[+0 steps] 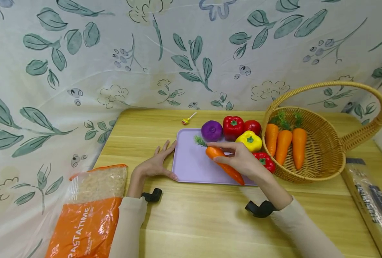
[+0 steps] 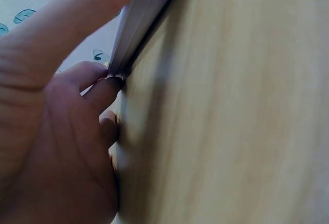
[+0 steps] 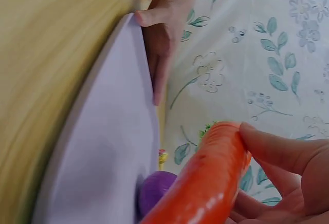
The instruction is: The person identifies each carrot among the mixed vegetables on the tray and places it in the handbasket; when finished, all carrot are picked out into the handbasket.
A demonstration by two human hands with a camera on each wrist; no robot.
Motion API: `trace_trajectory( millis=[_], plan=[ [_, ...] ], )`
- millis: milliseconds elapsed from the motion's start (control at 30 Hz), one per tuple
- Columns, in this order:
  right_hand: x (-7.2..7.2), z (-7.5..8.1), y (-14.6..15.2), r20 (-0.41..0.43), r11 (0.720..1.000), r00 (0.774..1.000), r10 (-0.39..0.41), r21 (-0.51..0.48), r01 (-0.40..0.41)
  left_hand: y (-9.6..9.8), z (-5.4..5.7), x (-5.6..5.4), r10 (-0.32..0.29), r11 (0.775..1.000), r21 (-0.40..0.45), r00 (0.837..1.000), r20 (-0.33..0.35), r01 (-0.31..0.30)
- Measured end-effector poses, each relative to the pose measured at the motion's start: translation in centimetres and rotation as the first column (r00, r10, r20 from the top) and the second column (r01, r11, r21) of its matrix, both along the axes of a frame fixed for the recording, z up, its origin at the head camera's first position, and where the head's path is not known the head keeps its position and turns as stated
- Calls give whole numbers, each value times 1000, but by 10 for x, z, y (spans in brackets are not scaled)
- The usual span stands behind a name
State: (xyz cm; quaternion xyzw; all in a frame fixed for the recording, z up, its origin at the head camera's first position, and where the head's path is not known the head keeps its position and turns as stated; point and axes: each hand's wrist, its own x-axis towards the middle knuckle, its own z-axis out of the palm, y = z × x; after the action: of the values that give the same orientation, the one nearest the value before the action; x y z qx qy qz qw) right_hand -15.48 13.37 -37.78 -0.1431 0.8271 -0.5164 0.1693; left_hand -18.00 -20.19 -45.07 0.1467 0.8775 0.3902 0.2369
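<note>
My right hand (image 1: 242, 160) pinches an orange carrot (image 1: 224, 165) with a green leafy top, holding it aslant over the lilac tray (image 1: 191, 157). In the right wrist view the thumb and fingers grip the carrot (image 3: 205, 183) near its thick end. My left hand (image 1: 155, 163) rests at the tray's left edge, thumb at the near corner and fingers spread along the side. Along the tray's back and right lie a purple round vegetable (image 1: 212, 131), a red bell pepper (image 1: 233, 128), a yellow pepper (image 1: 249, 141), a round red vegetable (image 1: 252, 127) and another red pepper (image 1: 264, 162).
A wicker basket (image 1: 323, 168) with a tall handle stands right of the tray, with three carrots (image 1: 283, 146) inside. Behind the tray lies a lollipop (image 1: 185, 121). An orange pasta bag (image 1: 87, 218) is at left, a long package (image 1: 371, 204) at right. Floral cloth (image 1: 145, 79) hangs behind.
</note>
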Motion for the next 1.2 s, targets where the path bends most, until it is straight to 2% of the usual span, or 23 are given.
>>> trace_trajectory(
  millis=[267, 500, 600, 767, 967, 1067, 1200],
  plan=[
    [12, 30, 25, -12, 1000, 1000, -16, -9, 16, 0, 0, 0, -3, 1000, 7, 1000, 2, 3],
    [19, 56, 58, 70, 998, 996, -58, 8, 58, 0, 0, 0, -7, 1000, 9, 1000, 3, 7],
    [20, 62, 76, 69, 996, 994, -88, 27, 87, 0, 0, 0, -8, 1000, 9, 1000, 1, 8],
    [19, 66, 110, 18, 988, 991, -132, 89, 130, 0, 0, 0, -11, 1000, 11, 1000, 0, 11],
    [18, 63, 148, 2, 971, 983, -181, 158, 179, 0, 0, 0, -10, 1000, 18, 1000, 7, 9],
    [16, 60, 165, 12, 957, 975, -224, 194, 217, 0, 0, 0, -10, 1000, 15, 1000, 6, 10],
    [14, 58, 183, 21, 923, 955, -294, 266, 278, 0, 0, 0, -11, 1000, 9, 1000, 1, 11]
  ],
)
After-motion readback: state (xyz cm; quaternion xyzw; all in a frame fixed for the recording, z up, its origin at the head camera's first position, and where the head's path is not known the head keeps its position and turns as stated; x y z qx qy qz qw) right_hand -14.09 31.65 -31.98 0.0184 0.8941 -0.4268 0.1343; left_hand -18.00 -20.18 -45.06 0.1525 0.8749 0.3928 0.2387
